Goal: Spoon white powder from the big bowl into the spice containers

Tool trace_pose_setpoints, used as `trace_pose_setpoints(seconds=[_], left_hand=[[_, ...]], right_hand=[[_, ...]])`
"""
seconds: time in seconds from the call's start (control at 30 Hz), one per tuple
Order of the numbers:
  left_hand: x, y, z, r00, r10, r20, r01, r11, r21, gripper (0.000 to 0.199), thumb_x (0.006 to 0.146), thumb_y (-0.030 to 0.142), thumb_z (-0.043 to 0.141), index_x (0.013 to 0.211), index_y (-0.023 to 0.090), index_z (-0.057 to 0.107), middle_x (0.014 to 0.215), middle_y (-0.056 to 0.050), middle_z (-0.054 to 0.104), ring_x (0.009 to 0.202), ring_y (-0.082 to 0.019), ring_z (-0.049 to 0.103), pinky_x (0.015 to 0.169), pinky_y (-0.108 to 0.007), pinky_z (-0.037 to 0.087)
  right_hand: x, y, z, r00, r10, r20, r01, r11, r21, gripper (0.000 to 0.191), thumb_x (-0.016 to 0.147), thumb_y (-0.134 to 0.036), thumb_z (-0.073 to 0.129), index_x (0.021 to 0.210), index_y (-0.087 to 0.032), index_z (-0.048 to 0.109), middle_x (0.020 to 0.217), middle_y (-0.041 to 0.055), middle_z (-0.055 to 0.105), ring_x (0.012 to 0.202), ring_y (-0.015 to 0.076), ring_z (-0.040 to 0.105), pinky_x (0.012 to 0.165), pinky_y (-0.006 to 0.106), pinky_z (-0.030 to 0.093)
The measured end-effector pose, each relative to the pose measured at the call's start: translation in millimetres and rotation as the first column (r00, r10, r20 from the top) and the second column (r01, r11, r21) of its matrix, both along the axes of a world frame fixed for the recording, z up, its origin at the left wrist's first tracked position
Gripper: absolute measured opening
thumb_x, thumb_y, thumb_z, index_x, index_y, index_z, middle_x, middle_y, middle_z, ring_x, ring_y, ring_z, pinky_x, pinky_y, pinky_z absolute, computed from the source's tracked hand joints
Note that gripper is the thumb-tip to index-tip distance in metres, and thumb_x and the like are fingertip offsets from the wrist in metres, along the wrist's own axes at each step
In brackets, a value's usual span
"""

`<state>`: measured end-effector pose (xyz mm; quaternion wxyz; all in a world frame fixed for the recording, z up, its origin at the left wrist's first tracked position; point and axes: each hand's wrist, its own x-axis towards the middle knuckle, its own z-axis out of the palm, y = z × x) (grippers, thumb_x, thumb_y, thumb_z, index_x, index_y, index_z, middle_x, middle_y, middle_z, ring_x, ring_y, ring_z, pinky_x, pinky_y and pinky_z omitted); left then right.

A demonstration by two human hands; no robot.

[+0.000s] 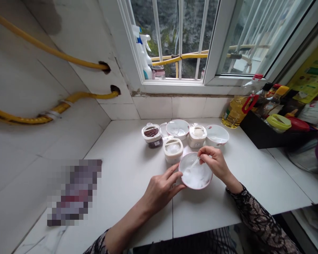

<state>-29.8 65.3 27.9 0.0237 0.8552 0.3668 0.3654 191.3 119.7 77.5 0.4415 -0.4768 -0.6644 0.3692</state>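
A white bowl with a pink rim (pixel 196 180) holds white granular stuff and is near the counter's middle. My left hand (pixel 163 188) grips the bowl's left side, thumb and fingers at the rim. In my right hand (pixel 213 162) is a small white spoon (pixel 194 164), pinched between the fingers, its lower end in the white stuff. Just behind the bowl stands a jar with white contents (pixel 173 150). Farther back are a jar of dark red grains (pixel 151 135), a jar with pale contents (pixel 197 135) and two white bowls (pixel 178 128), (pixel 217 135).
An oil bottle (pixel 234 109) stands at the back right, beside a black box (pixel 257 130) of bottles and seasonings. A blurred, pixelated item (pixel 76 192) lies at the left by the tiled wall. Behind the counter (pixel 122 211) is a barred window with spray bottles on its sill.
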Motion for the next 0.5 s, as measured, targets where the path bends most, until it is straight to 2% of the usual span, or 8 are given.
trace_pose_setpoints(seconds=[0.13,0.5], left_hand=[[-0.2,0.0,-0.7,1.000,0.009,-0.012,-0.009,1.000,-0.013,0.024,0.098,0.037,0.051,0.102,0.016,0.061,0.122,-0.017,0.067,0.067,-0.015,0.071,0.055,-0.025,0.057],[0.0,0.5,-1.6,1.000,-0.002,-0.001,0.002,1.000,-0.018,0.021,0.096,0.035,0.054,0.101,0.016,0.061,0.123,-0.017,0.066,0.070,-0.016,0.072,0.055,-0.026,0.057]], right_hand=[[0.8,2.6,0.2,0.994,-0.035,-0.101,0.025,0.994,-0.105,0.011,0.066,-0.022,0.052,0.062,-0.019,0.063,0.049,-0.0024,0.058,0.049,0.0133,0.054,0.054,0.026,0.044],[3.7,10.8,-1.1,0.960,-0.077,-0.270,0.016,0.975,-0.221,0.010,0.060,-0.023,0.056,0.057,-0.019,0.064,0.043,-0.0026,0.057,0.044,0.0118,0.049,0.049,0.025,0.041]])
